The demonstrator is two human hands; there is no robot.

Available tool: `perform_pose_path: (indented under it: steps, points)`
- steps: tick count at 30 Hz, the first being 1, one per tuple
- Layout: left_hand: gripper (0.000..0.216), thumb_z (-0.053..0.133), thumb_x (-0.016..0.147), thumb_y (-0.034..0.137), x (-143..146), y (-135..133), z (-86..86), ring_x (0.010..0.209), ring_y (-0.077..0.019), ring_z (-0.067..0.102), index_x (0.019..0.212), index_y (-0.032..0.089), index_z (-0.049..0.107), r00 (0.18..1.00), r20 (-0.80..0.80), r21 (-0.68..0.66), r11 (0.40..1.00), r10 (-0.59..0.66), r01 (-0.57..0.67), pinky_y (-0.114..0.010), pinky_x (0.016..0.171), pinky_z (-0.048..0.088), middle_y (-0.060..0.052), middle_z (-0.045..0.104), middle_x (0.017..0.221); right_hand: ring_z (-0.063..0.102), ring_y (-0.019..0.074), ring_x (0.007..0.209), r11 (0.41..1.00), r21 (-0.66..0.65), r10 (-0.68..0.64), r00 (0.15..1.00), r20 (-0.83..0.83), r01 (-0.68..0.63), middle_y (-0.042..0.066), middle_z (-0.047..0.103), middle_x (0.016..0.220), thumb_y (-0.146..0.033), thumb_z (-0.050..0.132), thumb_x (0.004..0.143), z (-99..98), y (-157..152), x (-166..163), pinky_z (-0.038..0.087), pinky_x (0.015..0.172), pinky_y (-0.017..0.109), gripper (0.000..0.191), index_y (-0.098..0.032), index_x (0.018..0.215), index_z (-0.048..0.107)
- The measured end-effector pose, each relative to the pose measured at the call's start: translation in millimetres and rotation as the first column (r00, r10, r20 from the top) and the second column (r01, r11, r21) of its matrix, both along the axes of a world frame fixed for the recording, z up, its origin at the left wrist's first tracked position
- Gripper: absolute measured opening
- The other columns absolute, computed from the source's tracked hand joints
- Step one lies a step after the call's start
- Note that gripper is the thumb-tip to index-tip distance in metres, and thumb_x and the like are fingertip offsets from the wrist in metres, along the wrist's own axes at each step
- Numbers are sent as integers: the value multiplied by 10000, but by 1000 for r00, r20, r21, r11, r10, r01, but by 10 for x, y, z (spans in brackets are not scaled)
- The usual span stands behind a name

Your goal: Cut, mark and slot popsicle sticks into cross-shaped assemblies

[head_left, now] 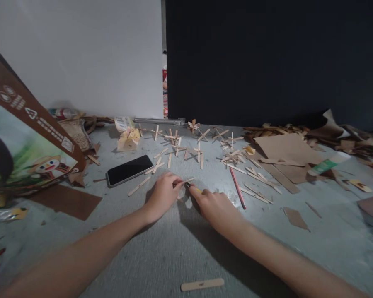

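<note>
My left hand (pixel 165 191) pinches a wooden craft stick (pixel 191 179) between thumb and fingers, just above the grey table. My right hand (pixel 216 207) grips a slim yellow tool with a dark tip (pixel 188 184). That tip meets the stick close to my left fingertips; whether it is a blade cannot be made out. Nearer to me, a single craft stick (pixel 202 284) with a dark mark lies flat. Beyond my hands, several crossed sticks (pixel 204 134) are spread about, and loose sticks (pixel 256 194) lie to the right.
Left of my hands lies a black phone (pixel 129 170), with a printed paper bag (pixel 31 136) standing farther left. A red pencil (pixel 237 188) lies to the right. Farther right are cardboard pieces (pixel 287 153) and a green-and-white glue stick (pixel 328 163). White and black panels (pixel 273 62) close the back.
</note>
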State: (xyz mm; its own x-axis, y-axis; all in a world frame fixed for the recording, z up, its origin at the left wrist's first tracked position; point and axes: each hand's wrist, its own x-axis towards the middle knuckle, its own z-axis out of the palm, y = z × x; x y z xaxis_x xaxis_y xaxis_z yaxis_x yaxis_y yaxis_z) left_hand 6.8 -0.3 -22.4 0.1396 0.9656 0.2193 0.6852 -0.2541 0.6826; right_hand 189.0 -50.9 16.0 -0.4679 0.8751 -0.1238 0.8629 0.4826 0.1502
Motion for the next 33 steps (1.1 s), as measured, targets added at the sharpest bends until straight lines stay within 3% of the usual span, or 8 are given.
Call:
perform_pose_path:
  steps: [6,12,17,19,22,26,29,33]
  points:
    - [198,664,954,141,-27,-56,16,993,-243,605,789,200,758,991,-128,122,991,-46,61,-370,915,497,-59,661,883,781,265,803,998,-3,-59,997,-45,59,123,770,979,-114,449,1004,-29,-12,48,488,646,285,477,-205,1471,478]
    - [206,660,956,151,-29,-47,23,953,-232,608,763,187,722,992,-111,92,993,-62,72,-359,872,495,-52,648,859,767,242,743,998,6,-58,996,-65,59,107,777,962,-119,472,1008,-40,-29,124,376,581,262,474,-229,1469,475]
    - [256,644,942,157,-32,-34,4,891,-231,626,693,198,688,990,-117,106,990,-81,94,-343,796,500,-43,642,766,734,211,662,998,62,-11,989,-150,20,53,776,829,-164,465,1037,-20,21,235,232,537,275,390,-241,1418,496]
    - [227,617,965,199,-31,-46,14,825,-222,634,774,207,738,990,-96,70,992,-102,109,-339,760,509,-32,637,729,721,200,646,996,86,45,981,-187,-30,45,779,832,-220,459,1065,12,60,289,209,537,283,351,-255,1412,497]
    - [194,614,974,241,-31,-56,40,765,-203,647,1071,226,782,998,-19,7,998,-67,68,-341,756,538,-24,674,793,707,195,638,990,107,110,967,-229,-87,48,786,861,-322,450,1096,58,130,358,215,541,282,312,-262,1397,502]
    - [348,702,898,164,-48,-28,49,1133,-268,615,1228,262,754,993,-74,93,990,-95,102,-432,1016,511,-67,712,1113,692,202,621,994,104,62,976,-207,-41,66,782,845,-341,432,1100,78,225,411,206,547,285,276,-228,1331,533]
    - [252,764,878,218,-67,-5,64,1277,-317,531,1117,286,805,972,-187,53,986,-144,157,-517,1103,446,-73,656,1320,679,198,609,997,70,28,988,-155,-17,53,764,792,-319,447,1094,78,284,437,161,553,291,262,-223,1323,531]
    - [171,859,814,378,-87,-12,153,1345,-361,487,942,267,830,939,-253,-27,972,-234,235,-558,1131,408,-82,647,1327,660,175,623,998,19,56,988,-141,-54,45,749,785,-302,460,1088,75,344,483,154,564,291,166,-210,1092,598]
